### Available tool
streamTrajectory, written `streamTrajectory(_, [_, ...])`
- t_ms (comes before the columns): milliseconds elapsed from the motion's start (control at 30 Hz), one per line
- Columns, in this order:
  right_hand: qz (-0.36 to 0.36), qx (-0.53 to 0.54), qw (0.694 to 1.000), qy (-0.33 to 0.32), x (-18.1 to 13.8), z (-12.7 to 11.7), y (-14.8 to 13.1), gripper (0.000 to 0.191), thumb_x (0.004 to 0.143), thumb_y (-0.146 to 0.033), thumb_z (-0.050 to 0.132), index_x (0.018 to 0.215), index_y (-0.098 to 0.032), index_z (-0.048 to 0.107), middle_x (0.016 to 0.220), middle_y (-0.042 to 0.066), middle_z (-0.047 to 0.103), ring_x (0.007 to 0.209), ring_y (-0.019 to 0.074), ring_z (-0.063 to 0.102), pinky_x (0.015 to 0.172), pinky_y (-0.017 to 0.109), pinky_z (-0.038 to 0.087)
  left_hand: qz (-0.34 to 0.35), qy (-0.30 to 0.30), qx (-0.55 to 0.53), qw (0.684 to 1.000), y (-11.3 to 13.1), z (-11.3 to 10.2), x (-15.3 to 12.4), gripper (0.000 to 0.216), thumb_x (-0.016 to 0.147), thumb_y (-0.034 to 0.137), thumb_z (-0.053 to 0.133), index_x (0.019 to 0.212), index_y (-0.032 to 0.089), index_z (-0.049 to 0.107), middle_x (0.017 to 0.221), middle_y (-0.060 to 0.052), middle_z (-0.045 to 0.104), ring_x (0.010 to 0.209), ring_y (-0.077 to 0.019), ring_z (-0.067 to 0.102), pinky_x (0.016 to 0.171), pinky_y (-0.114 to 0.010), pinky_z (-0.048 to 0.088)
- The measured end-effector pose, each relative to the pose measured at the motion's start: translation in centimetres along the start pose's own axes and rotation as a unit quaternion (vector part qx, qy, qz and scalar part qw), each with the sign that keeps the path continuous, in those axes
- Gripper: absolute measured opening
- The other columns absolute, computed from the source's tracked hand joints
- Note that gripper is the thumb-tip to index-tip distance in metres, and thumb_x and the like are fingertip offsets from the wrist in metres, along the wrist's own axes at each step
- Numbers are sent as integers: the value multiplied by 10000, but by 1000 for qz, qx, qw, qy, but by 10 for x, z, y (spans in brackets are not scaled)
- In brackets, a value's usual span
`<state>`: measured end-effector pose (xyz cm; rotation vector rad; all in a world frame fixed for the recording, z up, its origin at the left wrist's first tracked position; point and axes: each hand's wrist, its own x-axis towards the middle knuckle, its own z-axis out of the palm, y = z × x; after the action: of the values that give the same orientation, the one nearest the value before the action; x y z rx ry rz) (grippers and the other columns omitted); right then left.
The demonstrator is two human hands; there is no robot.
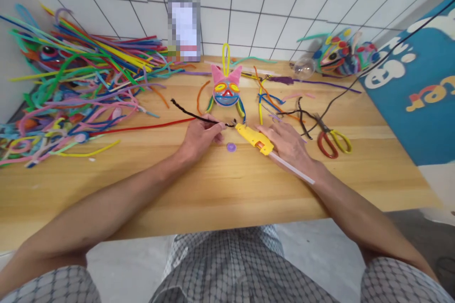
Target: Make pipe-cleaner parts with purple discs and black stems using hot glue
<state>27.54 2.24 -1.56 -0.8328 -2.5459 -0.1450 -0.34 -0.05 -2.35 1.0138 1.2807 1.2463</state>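
Fingers of the left hand (202, 137), drawn together in a pinch, hold a black fuzzy pipe cleaner (188, 110), while the right hand (289, 144) curls round a yellow plastic glue gun (254, 139), its nozzle close to the pipe cleaner's end. Beyond them, towards the table's (227, 194) back edge, sits a round pink-eared figure (226, 97); ears, yellow eye rings, legs and top loop appear already attached. The black piece is apart from it, and a flat purple disc (231, 147) lies loose nearer the front edge, so both seem unattached. Near the back right corner rests a clear plastic globe (304, 68), contents indistinct.
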Motion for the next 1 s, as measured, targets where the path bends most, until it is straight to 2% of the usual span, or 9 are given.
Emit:
streamTrajectory(300, [-26,-37,999,25,1,-1,-9,417,1075,-354,583,1446,-166,611,932,86,713,883,256,659,828,406,515,-45,-1,-29,999,7,1,0,289,746,372,829,858,123,735,922,-126,820,656,-167,715,545,-265,624])
streamTrajectory(500, [-18,-23,1000,3,1,1,-8,478,1055,-376,615,1503,-214,573,962,79,721,886,259,659,835,416,505,-43,-10,-38,998,8,0,0,245,769,338,817,849,122,733,949,-132,822,660,-164,713,515,-244,603])
streamTrajectory(667, [-26,-22,999,9,3,1,-8,475,1054,-362,622,1494,-187,583,966,87,724,899,266,667,842,421,513,-41,-17,-36,998,8,-1,0,210,792,312,799,860,127,727,909,-116,811,642,-159,709,493,-231,576])
streamTrajectory(867, [-40,-24,998,32,4,2,-9,421,1061,-348,616,1437,-160,618,930,85,712,860,255,658,814,409,507,-41,-25,-30,998,9,-1,0,219,801,321,794,865,129,711,972,-132,825,627,-146,693,490,-228,556])
streamTrajectory(1000, [-31,-25,999,17,3,1,-9,424,1064,-342,600,1454,-175,607,936,86,713,867,261,652,815,411,496,-39,-29,-23,999,10,-1,-1,216,805,329,789,862,135,712,982,-133,828,639,-148,693,499,-227,548])
